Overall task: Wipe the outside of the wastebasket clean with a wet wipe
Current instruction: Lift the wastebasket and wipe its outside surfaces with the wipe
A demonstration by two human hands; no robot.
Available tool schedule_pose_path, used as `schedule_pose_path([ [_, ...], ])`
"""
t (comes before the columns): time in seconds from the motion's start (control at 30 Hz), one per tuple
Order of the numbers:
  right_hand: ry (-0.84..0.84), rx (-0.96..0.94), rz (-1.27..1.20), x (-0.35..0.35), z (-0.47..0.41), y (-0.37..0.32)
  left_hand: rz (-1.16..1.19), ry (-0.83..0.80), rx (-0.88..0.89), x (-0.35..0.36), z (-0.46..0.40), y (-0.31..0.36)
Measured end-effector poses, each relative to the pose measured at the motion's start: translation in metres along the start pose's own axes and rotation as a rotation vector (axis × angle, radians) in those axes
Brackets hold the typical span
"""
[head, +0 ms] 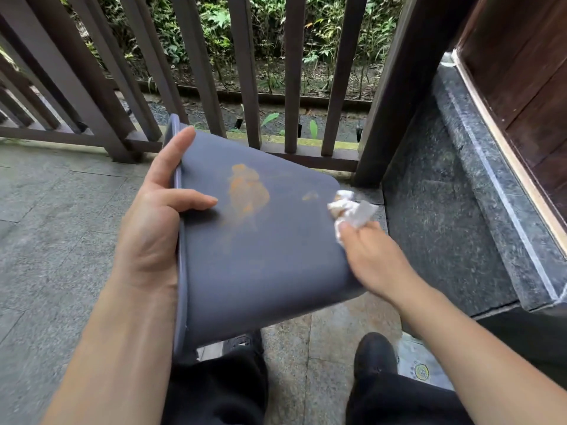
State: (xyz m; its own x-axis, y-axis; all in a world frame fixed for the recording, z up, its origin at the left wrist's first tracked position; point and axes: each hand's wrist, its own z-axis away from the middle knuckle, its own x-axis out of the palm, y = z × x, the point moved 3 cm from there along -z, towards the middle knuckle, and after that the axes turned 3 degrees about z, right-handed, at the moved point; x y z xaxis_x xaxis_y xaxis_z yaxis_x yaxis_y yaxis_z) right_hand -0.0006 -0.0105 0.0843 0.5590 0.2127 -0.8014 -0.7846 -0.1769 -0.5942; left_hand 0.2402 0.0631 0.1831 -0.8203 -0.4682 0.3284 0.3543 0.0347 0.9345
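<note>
Head view: wastebasket is tipped sideways w/ rim clamped by left hand so stained wall faces up, wet wipe pinched in right hand.

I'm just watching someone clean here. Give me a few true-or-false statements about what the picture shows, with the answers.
1. The grey-blue plastic wastebasket stands upright on the floor. False: it is held tipped on its side.
2. The right hand holds a crumpled white wet wipe. True.
3. The orange stain has been wiped away. False: it still shows on the side.
4. The left hand grips the wastebasket at its rim. True.
5. The wipe sits on the stain. False: it is near the base end, apart.
</note>
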Motion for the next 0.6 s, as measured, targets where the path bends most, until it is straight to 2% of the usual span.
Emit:
schedule_pose_path([
  [0.07, -0.022, 0.174, -0.084, -0.001, -0.008, 0.024, -0.01, -0.017, -0.005, 0.004, 0.003, 0.001],
  [0.13, 0.003, 0.198, -0.136, 0.0, -0.012, 0.03, -0.028, -0.025, -0.011, 0.009, 0.005, 0.001],
  [0.2, 0.073, 0.051, -0.159, 0.001, -0.012, 0.017, -0.055, -0.024, -0.014, 0.014, 0.008, -0.001],
  [0.27, 0.116, -0.182, -0.247, 0.004, -0.002, -0.01, -0.07, -0.031, -0.006, 0.018, 0.011, -0.004],
  [0.33, 0.115, -0.391, -0.284, 0.01, 0.014, -0.033, -0.085, -0.05, 0.003, 0.02, 0.012, -0.005],
  [0.4, 0.11, -0.504, -0.254, 0.008, 0.015, -0.039, -0.064, -0.085, 0.005, 0.02, 0.012, -0.003],
  [0.47, 0.135, -0.439, -0.263, -0.003, 0.001, -0.026, -0.052, -0.121, 0.001, 0.019, 0.012, -0.002],
  [0.6, 0.156, -0.016, -0.231, -0.025, -0.016, 0.017, -0.049, -0.183, -0.022, 0.027, 0.02, -0.004],
])
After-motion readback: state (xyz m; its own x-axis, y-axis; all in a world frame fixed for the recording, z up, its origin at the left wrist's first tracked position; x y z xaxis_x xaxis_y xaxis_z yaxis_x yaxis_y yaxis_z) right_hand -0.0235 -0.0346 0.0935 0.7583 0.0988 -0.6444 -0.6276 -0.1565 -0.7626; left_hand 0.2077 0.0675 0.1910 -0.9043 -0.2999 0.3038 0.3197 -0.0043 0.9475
